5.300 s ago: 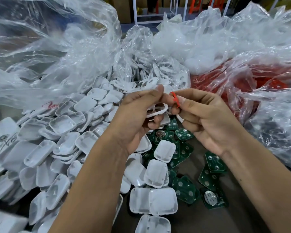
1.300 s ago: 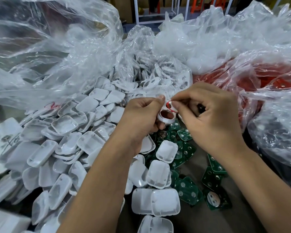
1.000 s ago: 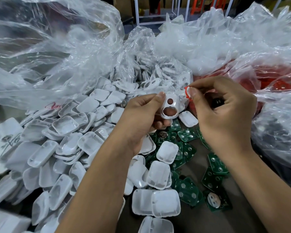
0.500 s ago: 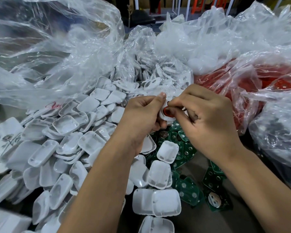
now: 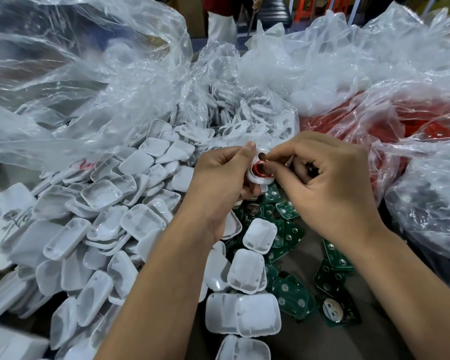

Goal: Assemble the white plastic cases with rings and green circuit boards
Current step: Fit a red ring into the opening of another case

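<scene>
**Ring going into white case, both hands on it**

Head view: left hand [image 5: 218,178] grips a white case half [image 5: 260,176] from the left, thumb tip on its upper rim, fingers curled under. Right hand [image 5: 327,183] is closed in on the same piece, fingertips pinched at the red ring [image 5: 259,168], which sits in the round opening of the case. Hands are together, nearly touching, raised above the pile.

Below them: loose green circuit boards [image 5: 291,289] on the table, white case halves [image 5: 102,224] heaped left, more under clear plastic bags [image 5: 89,74]. Red parts show inside the bag at right [image 5: 390,120].

Handling, as a guess: the case looks light, stiff, thin-walled and smooth, so it may slip; hold by the outer edges, as the left hand does. The ring looks tiny and thin; fingertip pinch only, press evenly around it. The boards are best held by their edges.
</scene>
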Demonstrator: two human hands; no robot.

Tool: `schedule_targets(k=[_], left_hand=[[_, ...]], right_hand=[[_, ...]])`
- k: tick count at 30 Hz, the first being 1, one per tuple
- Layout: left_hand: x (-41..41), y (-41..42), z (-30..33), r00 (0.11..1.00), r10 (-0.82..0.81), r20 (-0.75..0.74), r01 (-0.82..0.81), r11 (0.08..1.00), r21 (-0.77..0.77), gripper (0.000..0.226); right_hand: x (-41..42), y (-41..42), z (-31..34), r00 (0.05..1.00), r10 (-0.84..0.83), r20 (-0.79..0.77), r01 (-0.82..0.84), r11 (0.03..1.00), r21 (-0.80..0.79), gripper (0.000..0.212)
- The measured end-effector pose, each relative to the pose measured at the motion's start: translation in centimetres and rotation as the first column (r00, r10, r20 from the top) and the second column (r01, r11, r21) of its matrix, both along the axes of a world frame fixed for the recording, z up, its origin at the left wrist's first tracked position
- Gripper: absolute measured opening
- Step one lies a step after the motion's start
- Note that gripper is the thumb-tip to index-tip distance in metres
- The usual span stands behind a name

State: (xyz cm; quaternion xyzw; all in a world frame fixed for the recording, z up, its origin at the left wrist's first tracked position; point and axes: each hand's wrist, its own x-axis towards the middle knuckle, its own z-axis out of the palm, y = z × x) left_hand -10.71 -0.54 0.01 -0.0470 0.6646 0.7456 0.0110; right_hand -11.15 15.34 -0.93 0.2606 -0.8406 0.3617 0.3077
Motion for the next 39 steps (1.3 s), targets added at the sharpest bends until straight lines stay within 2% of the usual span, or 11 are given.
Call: schedule_targets(k=[6, 13, 25, 29, 32, 36, 39], left_hand=[[-0.2, 0.0, -0.2, 1.000, 0.002, -0.020, -0.002, 1.000, 0.015, 0.040], [-0.2, -0.2, -0.1, 0.994, -0.023, -0.107, 0.030, 0.997, 0.073, 0.036], [0.3, -0.1, 0.0, 0.896, -0.041, -0.443, 0.079, 0.995, 0.068, 0.034], [0.7, -0.2, 0.2, 0.893, -0.085, -0.441, 0.138, 0.986, 0.089, 0.024], [0.8, -0.3, 0.5, 0.901, -0.079, -0.426, 0.142, 0.983, 0.117, 0.028], [0.9, -0.4, 0.5, 0.915, -0.077, -0.397, 0.151, 0.975, 0.160, 0.028], [0.8, -0.3, 0.4, 0.911, -0.063, -0.407, 0.137, 0.978, 0.155, 0.019]], right_hand=[[-0.3, 0.1, -0.3, 0.996, -0.048, 0.073, 0.050, 0.998, -0.032, 0.006], [-0.1, 0.2, -0.4, 0.983, -0.040, -0.178, 0.046, 0.999, 0.025, 0.003], [0.6, 0.2, 0.3, 0.914, -0.073, -0.398, 0.038, 0.995, -0.095, 0.006], [0.8, 0.3, 0.4, 0.907, -0.122, -0.403, 0.068, 0.987, -0.146, 0.008], [0.8, 0.2, 0.2, 0.888, -0.159, -0.431, 0.103, 0.983, -0.149, 0.013], [0.8, 0.1, 0.1, 0.876, -0.147, -0.460, 0.089, 0.985, -0.146, 0.013], [0.8, 0.1, 0.1, 0.877, -0.134, -0.461, 0.068, 0.985, -0.157, 0.014]])
